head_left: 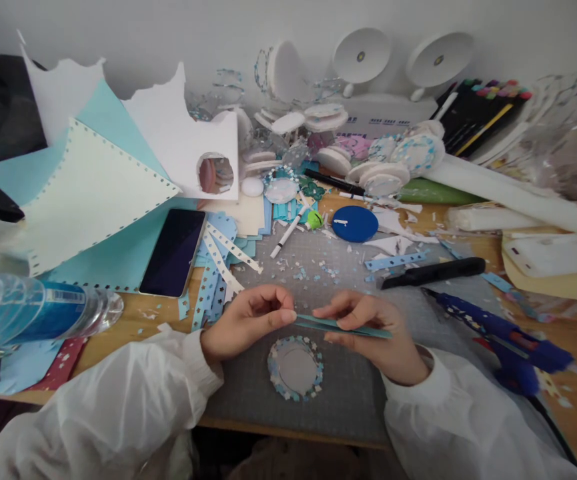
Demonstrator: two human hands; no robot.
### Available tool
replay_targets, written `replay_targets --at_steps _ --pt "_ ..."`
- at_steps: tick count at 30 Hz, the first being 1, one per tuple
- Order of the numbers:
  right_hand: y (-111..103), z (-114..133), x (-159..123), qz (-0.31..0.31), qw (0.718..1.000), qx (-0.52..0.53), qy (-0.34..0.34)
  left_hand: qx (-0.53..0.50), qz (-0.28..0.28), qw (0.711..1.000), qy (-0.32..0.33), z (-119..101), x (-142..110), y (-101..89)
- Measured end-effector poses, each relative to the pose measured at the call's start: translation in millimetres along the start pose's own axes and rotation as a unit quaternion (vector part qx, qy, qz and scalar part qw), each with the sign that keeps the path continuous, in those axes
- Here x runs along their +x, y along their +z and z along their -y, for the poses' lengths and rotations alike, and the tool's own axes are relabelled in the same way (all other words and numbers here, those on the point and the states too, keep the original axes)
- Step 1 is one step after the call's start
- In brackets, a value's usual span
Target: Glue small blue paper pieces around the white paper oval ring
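A narrow strip of teal paper (338, 327), seemingly folded lengthwise, is held level above the grey cutting mat (248, 390). My left hand (255, 319) pinches its left end between thumb and forefinger. The fingers and thumb of my right hand (368, 327) close around its right part. Just below the strip, a round white disc (295, 368) lies flat on the mat, its rim ringed with small blue and white star-like pieces. Tiny paper scraps (308, 270) are scattered on the mat beyond my hands.
Right of my hands lie a black cutter-like tool (433, 272) and a blue glue gun (508, 333). A phone (173, 252), punched paper strips (218, 253) and a water bottle (43, 310) are on the left. Behind are a blue round lid (355, 224) and piled white discs (325, 117).
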State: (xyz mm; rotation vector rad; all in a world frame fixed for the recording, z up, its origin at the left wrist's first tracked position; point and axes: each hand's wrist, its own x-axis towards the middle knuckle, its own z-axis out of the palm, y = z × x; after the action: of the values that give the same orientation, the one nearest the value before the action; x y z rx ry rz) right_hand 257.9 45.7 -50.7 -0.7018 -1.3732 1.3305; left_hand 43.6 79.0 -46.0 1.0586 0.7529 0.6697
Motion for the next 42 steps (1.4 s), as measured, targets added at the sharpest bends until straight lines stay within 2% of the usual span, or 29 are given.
replay_targets --at_steps 3,7,12,21,32,42 --pt "0 0 0 -0.004 1.0 -0.021 -0.004 0.02 0.007 1.0 -0.011 -3 0 1.9" --pt "0 2 0 -0.005 0.998 -0.051 -0.02 0.041 -0.012 0.999 -0.011 -6 0 3.4" --pt "0 4 3 0.0 0.993 -0.095 -0.064 0.039 -0.013 0.999 -0.001 -4 1 2.6" --pt "-4 11 8 0.058 0.963 -0.207 -0.162 0.039 0.009 0.999 0.0 -4 1 3.2" --pt "-2 14 8 0.056 0.967 -0.186 -0.166 0.011 0.064 0.998 -0.007 -1 -3 1.9" --pt "2 14 9 0.048 0.981 -0.134 -0.129 -0.051 0.087 0.995 0.0 5 -6 3.6"
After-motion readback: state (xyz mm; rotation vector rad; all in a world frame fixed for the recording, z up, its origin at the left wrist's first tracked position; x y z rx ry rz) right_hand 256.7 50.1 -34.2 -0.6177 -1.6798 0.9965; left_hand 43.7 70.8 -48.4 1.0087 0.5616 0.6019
